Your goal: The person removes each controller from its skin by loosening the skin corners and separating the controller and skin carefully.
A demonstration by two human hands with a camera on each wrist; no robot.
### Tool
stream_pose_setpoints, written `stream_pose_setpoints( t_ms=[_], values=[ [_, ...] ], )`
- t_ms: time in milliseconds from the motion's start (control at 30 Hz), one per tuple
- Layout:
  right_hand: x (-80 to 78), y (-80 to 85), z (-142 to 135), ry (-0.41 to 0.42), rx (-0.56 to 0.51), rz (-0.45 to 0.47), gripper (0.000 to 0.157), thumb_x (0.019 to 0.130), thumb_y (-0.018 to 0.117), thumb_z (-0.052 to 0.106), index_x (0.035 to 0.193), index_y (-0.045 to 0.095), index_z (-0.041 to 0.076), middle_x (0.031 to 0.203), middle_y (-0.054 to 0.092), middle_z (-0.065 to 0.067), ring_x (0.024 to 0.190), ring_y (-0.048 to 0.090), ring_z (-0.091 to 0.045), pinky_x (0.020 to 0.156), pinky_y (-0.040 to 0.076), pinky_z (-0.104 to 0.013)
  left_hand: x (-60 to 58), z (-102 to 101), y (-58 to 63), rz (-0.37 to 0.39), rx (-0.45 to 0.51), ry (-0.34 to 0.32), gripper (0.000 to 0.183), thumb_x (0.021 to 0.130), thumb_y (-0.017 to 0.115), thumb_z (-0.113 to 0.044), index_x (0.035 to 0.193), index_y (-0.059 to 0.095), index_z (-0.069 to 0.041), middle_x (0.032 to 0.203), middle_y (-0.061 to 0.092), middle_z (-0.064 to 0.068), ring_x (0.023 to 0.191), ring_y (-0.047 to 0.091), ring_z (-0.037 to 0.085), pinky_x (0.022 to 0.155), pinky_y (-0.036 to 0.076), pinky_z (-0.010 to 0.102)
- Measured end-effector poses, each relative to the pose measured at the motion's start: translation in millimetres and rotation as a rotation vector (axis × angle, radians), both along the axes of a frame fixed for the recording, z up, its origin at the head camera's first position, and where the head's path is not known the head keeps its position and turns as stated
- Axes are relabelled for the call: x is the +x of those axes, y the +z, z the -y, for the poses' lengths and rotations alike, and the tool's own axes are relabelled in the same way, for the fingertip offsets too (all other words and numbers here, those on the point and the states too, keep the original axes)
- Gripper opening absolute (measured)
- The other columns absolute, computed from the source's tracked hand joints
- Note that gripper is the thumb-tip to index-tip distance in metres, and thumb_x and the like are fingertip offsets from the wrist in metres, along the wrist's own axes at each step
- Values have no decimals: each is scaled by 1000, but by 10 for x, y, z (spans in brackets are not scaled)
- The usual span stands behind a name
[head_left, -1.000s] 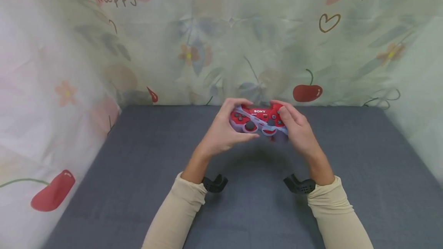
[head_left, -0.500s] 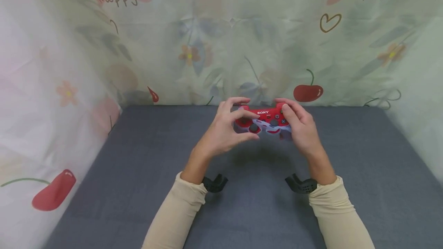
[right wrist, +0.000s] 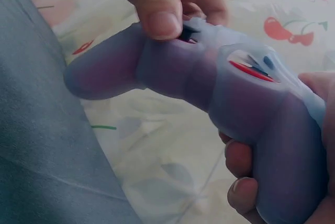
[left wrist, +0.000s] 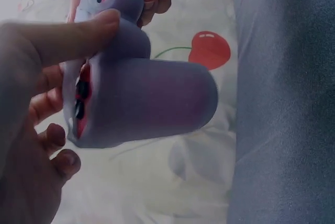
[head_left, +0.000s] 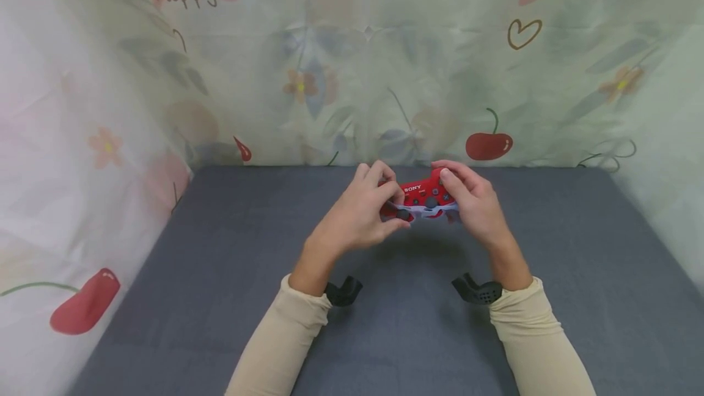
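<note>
A red Sony game controller [head_left: 420, 193] is held above the table between both hands, partly inside a translucent purple silicone cover [left wrist: 157, 98]. In the head view its red face shows, with the cover's pale edge along the near side. My left hand [head_left: 357, 209] pinches the cover near the left stick, thumb on the near side and fingers bent over the face. That hides most of the controller's left end. My right hand [head_left: 480, 206] grips the right end, thumb on top beside the buttons. In the right wrist view, fingers [right wrist: 241, 158] curl under the covered right handle.
Dark grey cloth covers the table [head_left: 220, 261]. A printed fabric curtain [head_left: 352, 78] with cherries and flowers stands behind it and along the sides. Each wrist wears a black camera mount, one on the left wrist [head_left: 343, 292].
My left fingers have come over the controller's face and bent inward at the cover's edge. The controller's left end has dipped lower. The right hand keeps its grip.
</note>
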State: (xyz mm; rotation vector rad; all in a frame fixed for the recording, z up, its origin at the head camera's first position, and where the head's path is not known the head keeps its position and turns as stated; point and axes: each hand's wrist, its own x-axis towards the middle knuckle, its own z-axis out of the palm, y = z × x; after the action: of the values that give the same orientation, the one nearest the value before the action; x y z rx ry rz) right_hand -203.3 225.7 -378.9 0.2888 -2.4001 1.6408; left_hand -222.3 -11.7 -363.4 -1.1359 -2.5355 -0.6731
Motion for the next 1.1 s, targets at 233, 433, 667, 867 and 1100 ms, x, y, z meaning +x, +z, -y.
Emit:
stream_pose_setpoints(
  t_ms=[233,433,667,867,1100],
  values=[
    [-23,-41,18,-43,9,4,40,106,51,40,135,61,15,94,64,7,69,60,-17,53,53,-31,36,-36,-2,-11,-49,-46,31,87,81,-32,96,55,-18,109,52,-4,94,45,11,76,45,23],
    [-42,-62,46,-60,-10,17,40,106,52,41,135,62,15,92,64,9,69,60,-17,52,52,-31,96,-62,22,-37,-112,28,33,86,82,-32,104,58,-18,106,56,-3,90,49,11,74,49,22],
    [-54,-82,40,-36,-25,-3,39,107,49,38,137,60,15,93,63,8,65,59,-17,52,52,-31,262,-159,82,-169,-285,199,44,87,80,-40,116,60,-13,101,61,3,79,59,14,66,56,26],
    [-62,-93,7,-58,-14,-19,40,106,50,39,137,60,15,99,63,9,70,60,-15,52,52,-29,227,-183,40,-82,-277,251,39,86,79,-47,106,65,-16,97,61,0,79,56,12,66,57,26],
    [-69,-104,10,-41,-2,64,40,105,52,40,135,61,14,94,64,8,69,60,-16,53,53,-30,148,-134,-19,31,-209,152,25,89,77,-42,87,62,-23,89,53,-6,70,51,7,60,47,24]
  ],
)
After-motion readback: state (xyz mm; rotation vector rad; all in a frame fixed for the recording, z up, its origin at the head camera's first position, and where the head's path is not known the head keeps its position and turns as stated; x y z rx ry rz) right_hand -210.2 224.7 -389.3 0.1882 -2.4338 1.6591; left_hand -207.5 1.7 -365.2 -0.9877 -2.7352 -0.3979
